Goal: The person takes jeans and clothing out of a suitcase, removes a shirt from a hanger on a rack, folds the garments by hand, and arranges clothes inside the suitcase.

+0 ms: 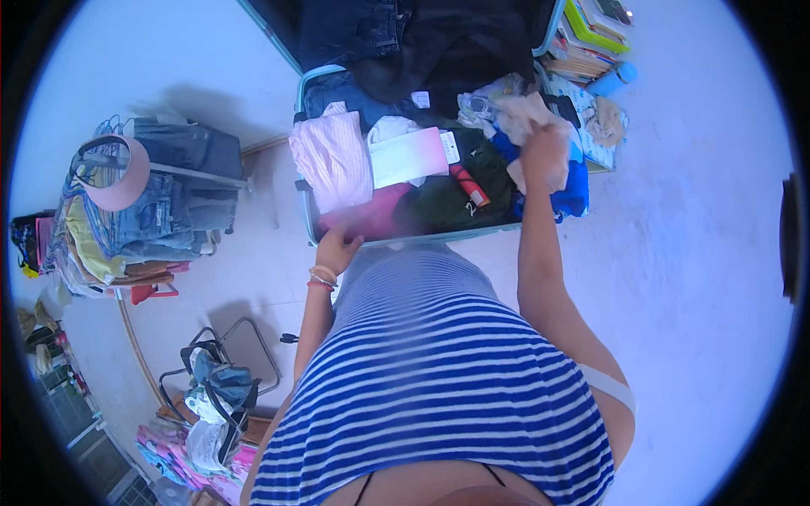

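An open suitcase (pixel 413 239) packed with clothes lies in front of me. My right hand (pixel 547 153) is closed on a crumpled beige cloth (pixel 525 111) over the suitcase's right side; part of the cloth hangs below the fingers. My left hand (pixel 339 248) rests at the near left rim, touching a pinkish-red garment (pixel 371 212), thumb apart from the fingers. Above it lies a folded pink striped garment (pixel 333 156). A white and pink flat package (pixel 411 158), a red tube-shaped item (pixel 469 185) and dark green clothing (pixel 434 204) fill the middle. Blue fabric (pixel 571 196) bulges over the right rim.
Dark clothes (pixel 346 29) lie in the suitcase's raised far half. Books (pixel 582 51) and a blue bottle (pixel 613 78) stand at the far right. To my left is a rack of hanging clothes (pixel 156 219) with a pink visor (pixel 118 173); a folding chair (pixel 253 354) stands nearer.
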Tool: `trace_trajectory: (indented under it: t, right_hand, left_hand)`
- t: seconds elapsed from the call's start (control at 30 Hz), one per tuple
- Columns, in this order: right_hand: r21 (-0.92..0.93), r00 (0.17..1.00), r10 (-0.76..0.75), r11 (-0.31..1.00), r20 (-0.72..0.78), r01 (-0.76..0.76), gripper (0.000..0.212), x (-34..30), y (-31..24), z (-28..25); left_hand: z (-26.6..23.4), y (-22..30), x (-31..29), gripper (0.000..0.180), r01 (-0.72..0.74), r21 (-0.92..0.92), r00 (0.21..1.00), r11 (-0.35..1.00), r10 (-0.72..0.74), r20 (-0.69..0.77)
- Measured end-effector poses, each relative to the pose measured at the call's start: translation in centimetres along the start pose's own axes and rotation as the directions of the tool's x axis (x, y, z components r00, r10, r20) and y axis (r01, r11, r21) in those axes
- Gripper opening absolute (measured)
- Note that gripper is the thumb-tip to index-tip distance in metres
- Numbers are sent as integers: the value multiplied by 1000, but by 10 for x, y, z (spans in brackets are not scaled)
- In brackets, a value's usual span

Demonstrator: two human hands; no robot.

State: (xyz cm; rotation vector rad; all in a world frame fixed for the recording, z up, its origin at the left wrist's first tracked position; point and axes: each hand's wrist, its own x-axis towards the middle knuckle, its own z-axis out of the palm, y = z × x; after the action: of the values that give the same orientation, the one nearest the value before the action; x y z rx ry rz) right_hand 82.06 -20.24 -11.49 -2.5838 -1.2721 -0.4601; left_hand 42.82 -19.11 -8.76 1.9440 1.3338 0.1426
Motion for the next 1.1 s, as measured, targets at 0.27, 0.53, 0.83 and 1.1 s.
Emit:
trace_trajectory:
  t: [0.27, 0.53, 0.83, 1.1]
  right_hand:
    - [-289, 946, -23, 949, 323, 122, 22, -64, 23, 38]
    - [44, 624, -204, 964, 755, 263, 24, -12, -11, -46]
    - [510, 876, -301, 857, 377, 75, 52, 33, -52, 19]
    - [-19, 797, -279, 940, 536, 341, 63, 70, -68, 60]
  left_hand:
    - [3, -4, 6, 35, -52, 56, 999, 997, 53, -13]
    - [8, -13, 8, 37, 41, -37, 999, 998, -41, 9]
    - [4, -8, 3, 36, -29, -87, 999, 996, 26, -34]
    - [11, -7, -6, 35, -45, -158, 993, 986, 27, -117]
